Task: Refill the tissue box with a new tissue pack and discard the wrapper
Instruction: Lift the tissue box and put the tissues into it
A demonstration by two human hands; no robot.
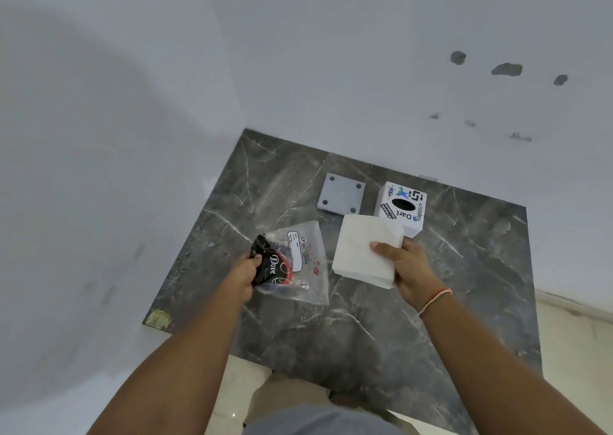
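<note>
While the person stood at the dark marble table (pixel 365 318) in the corner of two white walls, both hands were busy over it. The right hand (pixel 409 268) held a white stack of tissues (pixel 361 252), with the thumb on top and the other fingers under its right edge; the stack was bare and was tilted a little, and whether its left edge touched the table I could not tell. The left hand (pixel 243 277) was closed on the wrapper (pixel 292 265), a clear plastic bag with a black printed part and a white label, which it gripped at the left end while the rest of the bag lay flat on the table. Wrapper and tissues were just beside each other, not touching. Behind the tissues stood the tissue box (pixel 401 207), a white cube with coloured stickers and a dark oval opening on its top; the far corner of the stack covered the box's lower left part in this view. To the left of the box, near it but apart, lay a grey square plate (pixel 341 194) with four dark dots at its corners, flat on the table. On the right wrist was a thin thread bracelet (pixel 434 300).
</note>
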